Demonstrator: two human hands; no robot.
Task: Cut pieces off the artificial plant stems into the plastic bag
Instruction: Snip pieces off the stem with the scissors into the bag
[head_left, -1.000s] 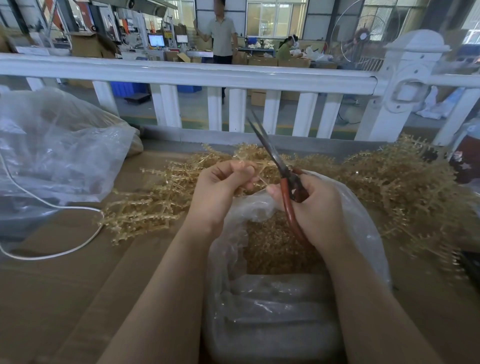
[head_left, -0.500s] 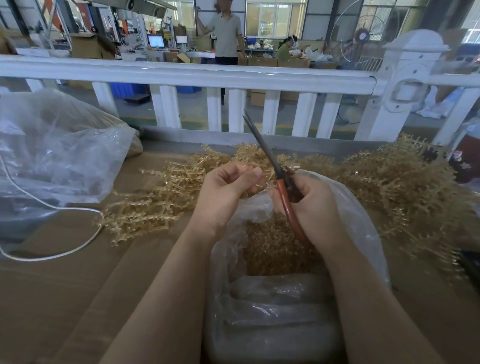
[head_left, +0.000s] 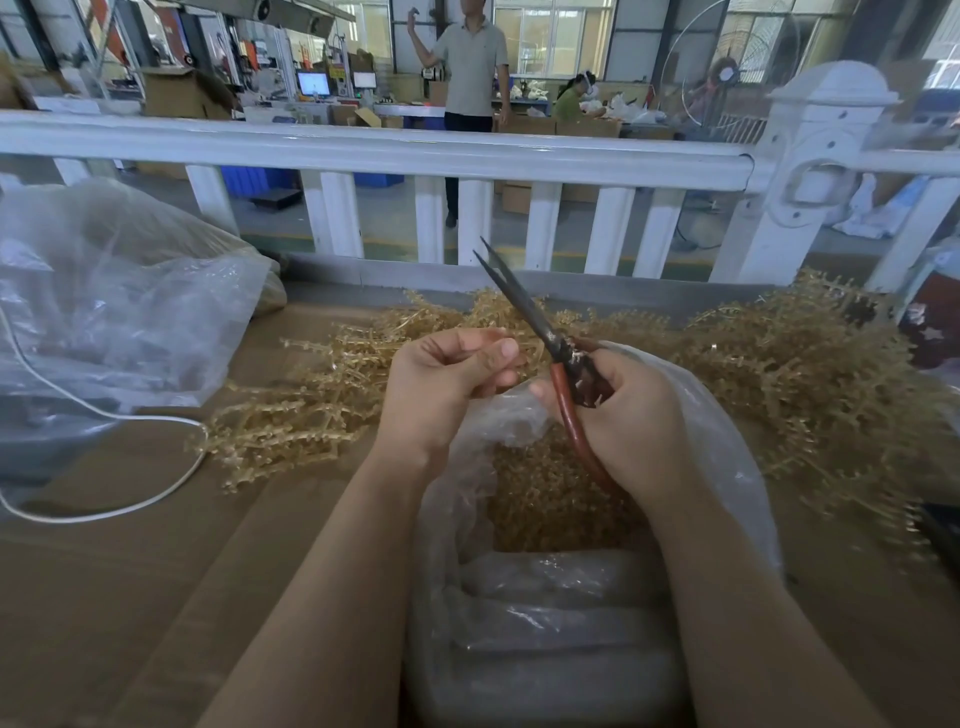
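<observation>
The right hand (head_left: 631, 415) grips red-handled scissors (head_left: 550, 348), blades nearly closed, pointing up beyond its fingers. The left hand (head_left: 441, 387) curls, pinching a thin stem; unclear. The plastic bag (head_left: 727, 447) lies open beneath both hands, with the golden stems (head_left: 810, 374) piled beyond.

- The plastic bag (head_left: 727, 467) stands open on the desk (head_left: 130, 597) right before me, between my forearms, with cut pieces (head_left: 545, 499) lying in it.
- My left grip (head_left: 441, 384) and right grip (head_left: 618, 410) sit over the bag's far rim, side by side.
- The scissors (head_left: 524, 312) are in my right grip, blades pointing away and leftward.
- Plant stems (head_left: 779, 374) lie heaped on the desk behind and right of the bag; more stems (head_left: 291, 415) spread to its left.
- A second bag (head_left: 119, 312) sits far left, a cable (head_left: 156, 493) before it.
- A railing (head_left: 363, 150) runs behind everything.
</observation>
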